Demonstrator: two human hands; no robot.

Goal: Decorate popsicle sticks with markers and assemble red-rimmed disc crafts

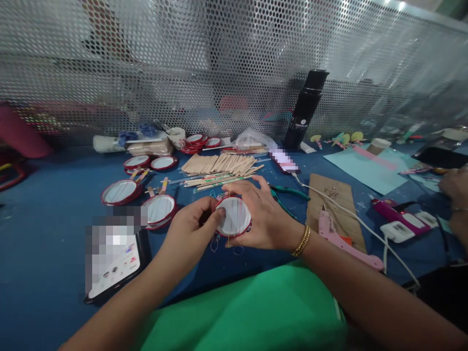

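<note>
Between both hands is a round red-rimmed lid [234, 220] with a pale inner face and thin strands running across it. My left hand [195, 222] pinches its left edge, thumb on the pale face. My right hand [265, 217] wraps round its right side, fingers at the top and thumb at the bottom. Loose rubber bands [215, 243] lie on the table just beneath. To the left are similar red-rimmed lids [159, 210] with short wooden sticks [164, 185] jutting from them.
Flat wooden sticks [219, 165] lie in a pile behind the hands. Pliers [290, 191], cardboard [314, 204] and a pink glue gun [343, 241] sit to the right. A phone [120, 268] lies at left. A black bottle [305, 109] stands behind. Another person's hand [455, 187] shows at far right.
</note>
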